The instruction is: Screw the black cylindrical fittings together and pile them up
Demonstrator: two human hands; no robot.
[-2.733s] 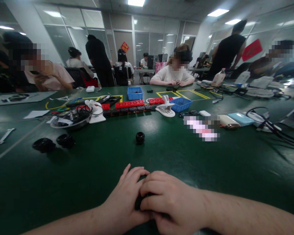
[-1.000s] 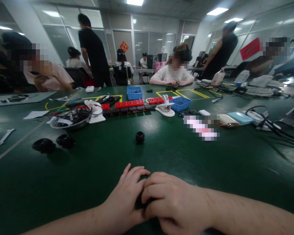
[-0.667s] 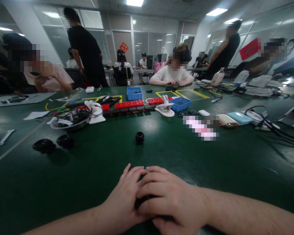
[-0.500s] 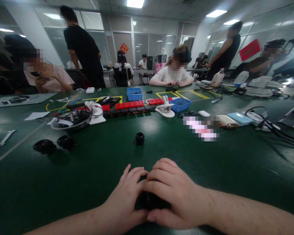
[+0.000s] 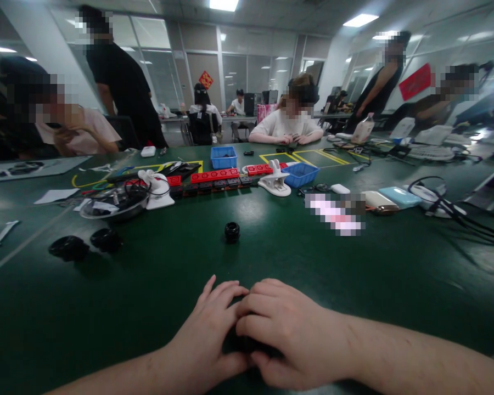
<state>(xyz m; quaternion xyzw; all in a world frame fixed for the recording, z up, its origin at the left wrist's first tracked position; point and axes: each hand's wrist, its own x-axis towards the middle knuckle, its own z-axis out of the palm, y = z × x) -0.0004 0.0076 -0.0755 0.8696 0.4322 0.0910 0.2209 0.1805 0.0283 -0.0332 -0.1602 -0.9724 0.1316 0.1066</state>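
Observation:
Near the front edge of the green table, my left hand (image 5: 214, 329) and my right hand (image 5: 286, 332) curl together around a black fitting (image 5: 251, 344). Their fingers cover most of it, so its full shape is hidden. The right fingers lie over the top, and the left fingers wrap its far and left sides. Straight ahead of the hands stands a small black cable gland (image 5: 232, 232). Two larger black ring-shaped fittings (image 5: 69, 248) lie side by side at the left.
A wrench (image 5: 3, 234) lies far left. Behind are a clear bowl of dark parts (image 5: 115, 206), red and black socket strips (image 5: 214, 175), a white clip stand (image 5: 275, 180) and blue bins (image 5: 224, 157). Cables (image 5: 444, 203) lie at right. Several people sit or stand around.
My right hand has shifted slightly down, its fingers more curled over the fitting. The view has moved a little to the right. A standing person at the left has turned or leaned.

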